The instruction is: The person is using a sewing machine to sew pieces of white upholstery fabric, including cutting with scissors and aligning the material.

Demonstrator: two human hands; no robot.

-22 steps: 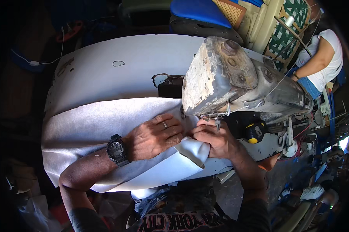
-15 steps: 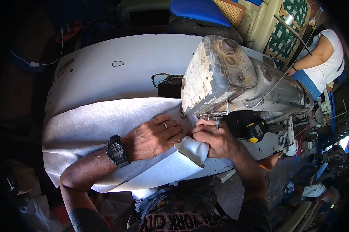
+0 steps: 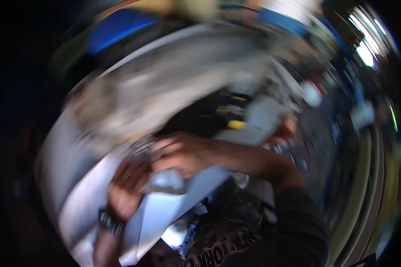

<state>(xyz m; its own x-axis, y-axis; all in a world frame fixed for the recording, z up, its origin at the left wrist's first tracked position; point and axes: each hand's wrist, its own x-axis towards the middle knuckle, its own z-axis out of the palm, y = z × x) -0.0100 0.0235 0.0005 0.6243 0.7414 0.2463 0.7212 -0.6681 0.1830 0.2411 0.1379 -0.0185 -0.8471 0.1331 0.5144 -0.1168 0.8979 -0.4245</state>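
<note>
The whole picture is smeared by motion. My left hand (image 3: 127, 189), with a dark watch (image 3: 109, 221) on its wrist, lies on a white fabric sheet (image 3: 156, 218). My right hand (image 3: 182, 153) reaches in from the right, and its fingers curl over a folded edge of that fabric. Both hands sit close together just below the grey, worn sewing machine (image 3: 165, 89). The blur hides the finger positions of my left hand.
The pale table top (image 3: 54, 155) runs along the left under the fabric. Dark and yellow parts (image 3: 234, 120) sit to the right of the machine. A blue shape (image 3: 111, 38) is at the back. Everything toward the right rim is streaked.
The view has swung and tilted sharply and turned to blur. My hands stay on the fabric by the machine, now lower left of centre, with the right forearm crossing in from the right.
</note>
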